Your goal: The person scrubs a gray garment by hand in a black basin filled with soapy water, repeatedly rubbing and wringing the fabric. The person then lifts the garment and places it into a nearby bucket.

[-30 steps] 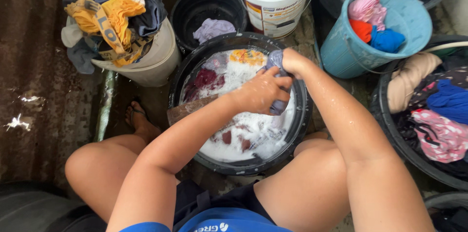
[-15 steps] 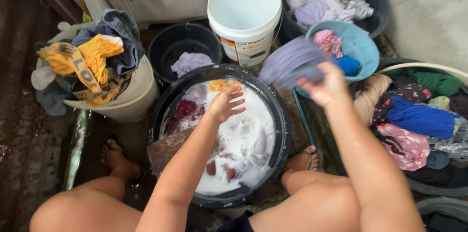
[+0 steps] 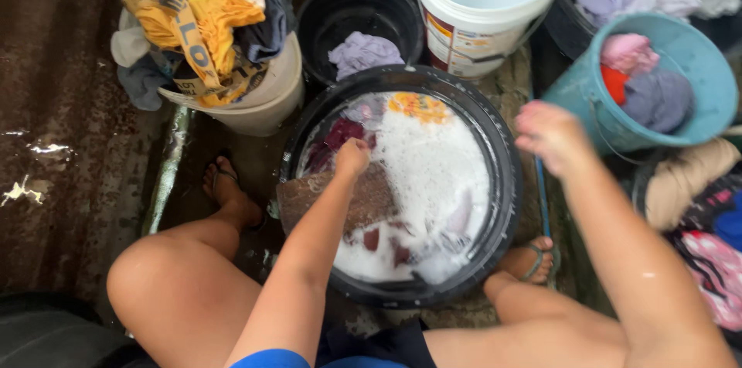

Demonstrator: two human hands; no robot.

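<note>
Left hand (image 3: 352, 158) clenched in the suds; right hand (image 3: 550, 136) released, holding nothing.

The left fingers gripped a dark red cloth (image 3: 340, 136) above the wooden washboard (image 3: 371, 198) inside the black basin (image 3: 506, 182); the right hand hovered beside the teal bucket (image 3: 696, 97).

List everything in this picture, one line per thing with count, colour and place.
wash basin: one, black, centre, full of suds and soaking clothes
washboard: one, brown, leaning in the basin's left side
teal bucket: one, right, holding pink, red and grey clothes
white bucket: one, top centre
small black bucket: one, above the basin, lilac cloth inside
cream tub: one, top left, heaped with yellow and blue-grey clothes
clothes pile: several garments, mixed colours, right edge
feet in sandals: two, either side of the basin
left hand: in the suds at the washboard's top
right hand: empty, raised beside the teal bucket
</note>
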